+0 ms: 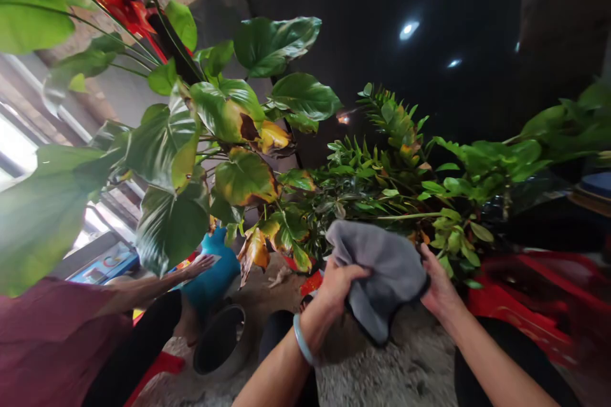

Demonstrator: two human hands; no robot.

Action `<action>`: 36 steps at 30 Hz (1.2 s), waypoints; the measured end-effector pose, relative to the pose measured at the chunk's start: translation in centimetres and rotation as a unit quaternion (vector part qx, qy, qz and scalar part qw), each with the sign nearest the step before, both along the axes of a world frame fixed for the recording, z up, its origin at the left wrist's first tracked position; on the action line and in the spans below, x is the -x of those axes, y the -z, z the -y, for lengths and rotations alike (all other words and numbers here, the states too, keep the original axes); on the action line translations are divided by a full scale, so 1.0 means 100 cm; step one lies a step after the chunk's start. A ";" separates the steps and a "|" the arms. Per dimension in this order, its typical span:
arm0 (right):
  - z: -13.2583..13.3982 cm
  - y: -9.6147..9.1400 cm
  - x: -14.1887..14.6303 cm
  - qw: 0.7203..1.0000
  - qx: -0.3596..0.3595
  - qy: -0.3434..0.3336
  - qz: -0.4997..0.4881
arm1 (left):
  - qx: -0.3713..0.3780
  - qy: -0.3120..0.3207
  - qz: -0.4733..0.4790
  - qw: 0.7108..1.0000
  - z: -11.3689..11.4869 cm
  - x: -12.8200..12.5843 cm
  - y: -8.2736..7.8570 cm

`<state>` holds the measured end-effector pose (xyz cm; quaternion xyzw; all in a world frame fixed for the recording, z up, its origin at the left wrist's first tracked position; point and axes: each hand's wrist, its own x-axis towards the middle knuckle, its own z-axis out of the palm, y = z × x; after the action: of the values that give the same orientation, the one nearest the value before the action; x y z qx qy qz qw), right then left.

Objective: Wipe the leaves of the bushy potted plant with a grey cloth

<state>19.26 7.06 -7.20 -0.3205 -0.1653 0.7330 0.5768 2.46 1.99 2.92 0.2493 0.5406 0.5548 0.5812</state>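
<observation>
A grey cloth (382,267) hangs bunched between my two hands, in front of the low green plants. My left hand (337,286), with a pale bangle on its wrist, grips the cloth's left side between thumb and fingers. At the right edge of the cloth is my right hand (436,283), its fingers partly behind the fabric and holding it. Close above the cloth spread the plants (382,184) with small glossy leaves. Large broad leaves (245,178), some yellow and brown at the edges, hang to the left.
On the left, another person's hand (203,265) rests on a blue vase-like object (214,276). A dark bucket (222,340) stands on the rough floor (377,375). Red plastic crates or stools (525,299) are at the right. Behind the plants rises a dark glossy panel (363,32).
</observation>
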 end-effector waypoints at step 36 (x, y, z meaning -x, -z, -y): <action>0.001 0.000 -0.007 1.000 0.008 0.021 0.002 | -0.085 0.042 0.039 0.995 -0.029 0.007 -0.034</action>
<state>19.97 6.96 -7.15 -0.3298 -0.1543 0.7214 0.5890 1.72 4.90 6.32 0.2982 0.4580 0.5831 0.6011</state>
